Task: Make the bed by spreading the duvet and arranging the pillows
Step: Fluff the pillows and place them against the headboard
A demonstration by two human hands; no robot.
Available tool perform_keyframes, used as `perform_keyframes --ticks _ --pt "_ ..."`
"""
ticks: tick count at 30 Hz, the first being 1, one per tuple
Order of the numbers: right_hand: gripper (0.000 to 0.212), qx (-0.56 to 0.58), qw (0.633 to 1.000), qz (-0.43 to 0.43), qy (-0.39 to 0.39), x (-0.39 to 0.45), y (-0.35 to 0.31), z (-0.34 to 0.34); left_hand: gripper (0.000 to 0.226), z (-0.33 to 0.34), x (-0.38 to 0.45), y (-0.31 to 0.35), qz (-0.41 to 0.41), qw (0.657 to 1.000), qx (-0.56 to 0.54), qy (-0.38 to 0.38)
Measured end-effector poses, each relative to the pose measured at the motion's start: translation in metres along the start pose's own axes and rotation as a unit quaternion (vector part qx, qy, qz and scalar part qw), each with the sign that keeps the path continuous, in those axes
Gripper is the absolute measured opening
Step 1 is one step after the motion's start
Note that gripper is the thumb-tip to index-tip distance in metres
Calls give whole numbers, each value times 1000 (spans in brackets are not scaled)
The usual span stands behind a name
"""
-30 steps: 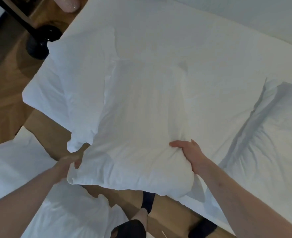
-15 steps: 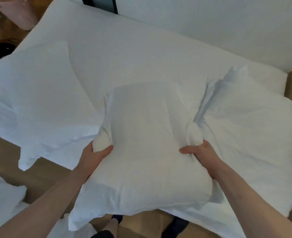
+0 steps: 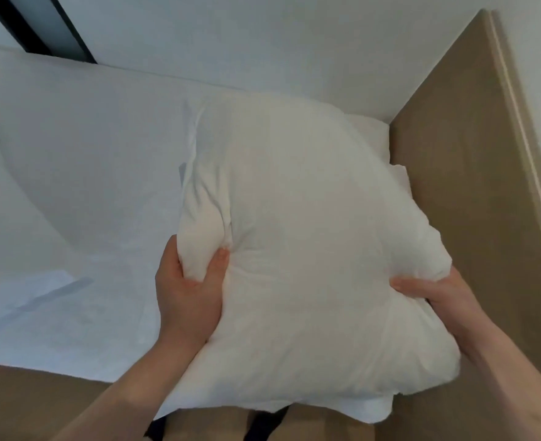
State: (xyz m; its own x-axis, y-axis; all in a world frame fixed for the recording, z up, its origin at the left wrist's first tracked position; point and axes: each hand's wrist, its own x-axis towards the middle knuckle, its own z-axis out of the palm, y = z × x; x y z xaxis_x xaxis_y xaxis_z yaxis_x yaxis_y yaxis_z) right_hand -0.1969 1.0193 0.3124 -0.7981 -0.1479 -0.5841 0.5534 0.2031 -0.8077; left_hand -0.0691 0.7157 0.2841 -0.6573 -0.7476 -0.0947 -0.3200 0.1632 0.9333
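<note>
Pillow point(image 3: 310, 249) over the bed's point(image 3: 72, 186) right end, headboard point(image 3: 453, 186) just right.

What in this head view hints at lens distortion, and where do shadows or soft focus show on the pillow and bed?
Head view: the headboard edge leans and bows, a wide-angle effect; the pillow is softly lit, shaded in creases by the left hand; the right hand is sharp; the bed shows faint grey folds; no glare.

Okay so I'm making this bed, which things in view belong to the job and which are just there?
Part of the job:
- pillow, held up over the bed
- left hand and right hand, each gripping a lower corner
- second pillow behind it
- bed

Just there:
- tan headboard panel
- dark window frame
- wooden floor
</note>
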Motion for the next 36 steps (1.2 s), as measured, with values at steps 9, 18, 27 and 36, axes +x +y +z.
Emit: perform_keyframes --ticks 9,18,27,36 --pt "47 26 998 -2 54 -5 36 -103 21 93 -37 13 15 997 -7 -73" --pt "90 -283 937 205 6 52 182 -122 79 170 -15 -137 -108 810 360 -450" --pt "84 -399 917 -21 10 57 175 -28 98 158 -35 -157 -104 787 351 -496" --pt "80 -463 885 -8 -48 49 166 84 58 49 -6 -175 -65 791 394 -464"
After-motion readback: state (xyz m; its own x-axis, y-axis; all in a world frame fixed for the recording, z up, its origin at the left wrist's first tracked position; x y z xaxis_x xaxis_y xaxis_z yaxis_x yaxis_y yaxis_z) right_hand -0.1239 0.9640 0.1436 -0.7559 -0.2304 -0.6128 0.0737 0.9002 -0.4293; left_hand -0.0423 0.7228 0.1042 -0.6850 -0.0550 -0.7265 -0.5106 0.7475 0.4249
